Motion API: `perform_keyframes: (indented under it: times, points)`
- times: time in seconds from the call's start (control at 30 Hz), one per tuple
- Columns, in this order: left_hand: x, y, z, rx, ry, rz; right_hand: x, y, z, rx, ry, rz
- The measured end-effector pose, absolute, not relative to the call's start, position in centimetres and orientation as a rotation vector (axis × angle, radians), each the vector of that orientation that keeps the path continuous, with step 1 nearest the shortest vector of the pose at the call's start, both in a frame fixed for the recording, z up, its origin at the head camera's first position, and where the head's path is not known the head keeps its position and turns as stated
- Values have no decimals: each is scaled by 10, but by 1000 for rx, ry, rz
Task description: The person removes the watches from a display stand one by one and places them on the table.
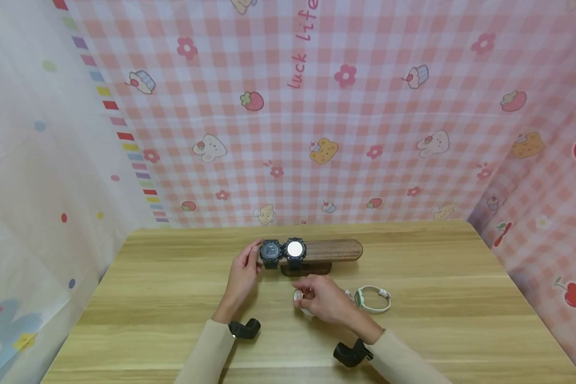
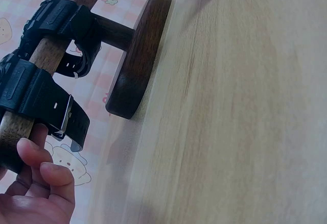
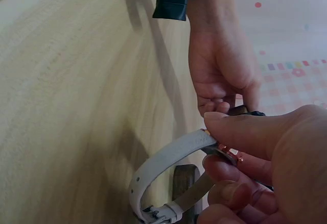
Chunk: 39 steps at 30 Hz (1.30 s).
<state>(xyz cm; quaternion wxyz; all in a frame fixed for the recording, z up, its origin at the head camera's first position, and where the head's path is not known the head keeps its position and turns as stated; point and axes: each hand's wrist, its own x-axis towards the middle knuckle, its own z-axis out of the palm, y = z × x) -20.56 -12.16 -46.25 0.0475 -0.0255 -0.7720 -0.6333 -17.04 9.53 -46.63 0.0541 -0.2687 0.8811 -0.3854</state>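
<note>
My left hand [image 1: 243, 272] grips the left end of a wooden watch stand [image 1: 336, 250], its fingers curled round the bar in the left wrist view. Two black wristwatches sit side by side on that bar: one with a dark face [image 1: 271, 249] nearest the left hand, the other with a bright, glaring face [image 1: 295, 249]. In front of the stand, my right hand [image 1: 327, 300] pinches a wristwatch by its rose-gold case [image 1: 298, 295]. Its pale strap [image 3: 171, 155] hangs in a buckled loop in the right wrist view. Fingers partly hide the case.
Right of the right hand, a white watch with a pale green case [image 1: 376, 310] lies on the wooden table [image 1: 441, 320]. Something small and pale beside it is partly covered by the hand. Printed pink checked cloth [image 1: 269, 128] hangs behind. Each wrist wears a black camera mount.
</note>
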Motion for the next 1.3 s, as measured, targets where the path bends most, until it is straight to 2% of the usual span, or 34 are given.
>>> perform_keyframes:
  times: [0.4, 0.63, 1.3]
  points:
    - [-206, -122, -462, -91, -2365, -1932, -170, 92, -473, -792, 2694, -1097]
    - [-224, -126, -497, -80, -2347, -1909, -171, 90, -477, -810, 2716, -1089]
    - [-225, -127, -498, -104, -2332, -1886, -172, 87, -480, -845, 2740, -1071]
